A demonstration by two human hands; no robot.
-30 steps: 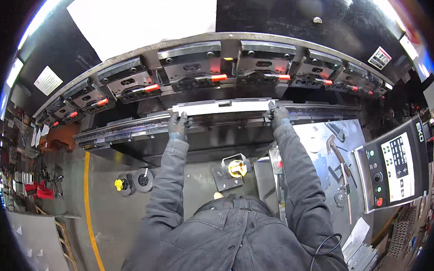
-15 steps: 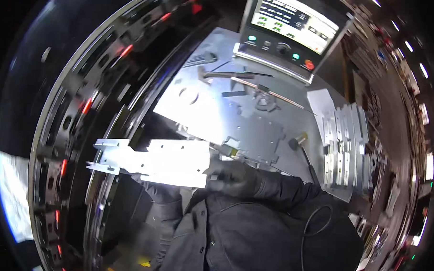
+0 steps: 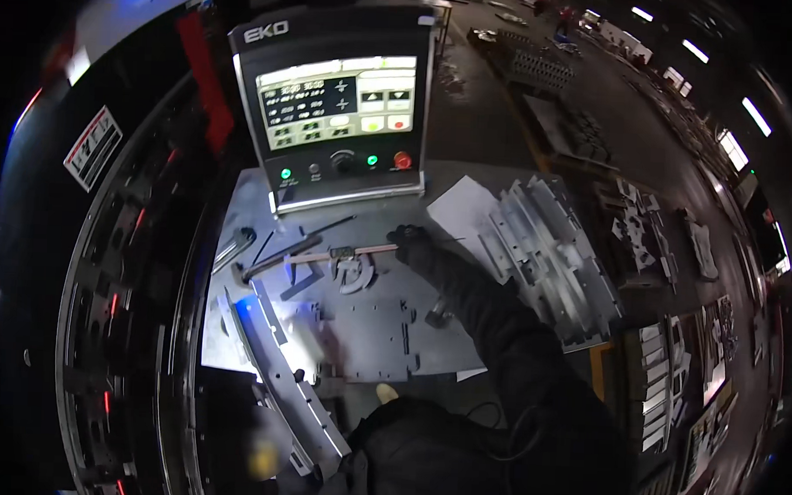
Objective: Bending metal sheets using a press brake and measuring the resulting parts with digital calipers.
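Observation:
My right hand (image 3: 413, 246), in a dark glove, is closed round the far end of a caliper (image 3: 376, 249) over the grey tabletop (image 3: 450, 184). A long bent sheet-metal channel (image 3: 287, 383) slants across the table's near left edge, its lower end close to my body. My left hand (image 3: 300, 376) is mostly hidden behind the channel; a dark thumb tip shows on its face, gripping it. Just below the caliper lies a round protractor-like gauge (image 3: 355, 274). To its left rest a hammer (image 3: 278, 259) and a small dark square (image 3: 301, 283).
A control box with a lit screen (image 3: 340, 106) stands at the table's back. On the right, bent metal parts (image 3: 544, 257) are stacked beside a white sheet (image 3: 461, 206). Flat cut plates (image 3: 367, 334) lie near the front. The dark machine (image 3: 105, 325) runs along my left side.
My view has swung right. My right hand has left the metal channel and reached forward to the caliper. The channel has tilted from crosswise to slanting, still in my left hand.

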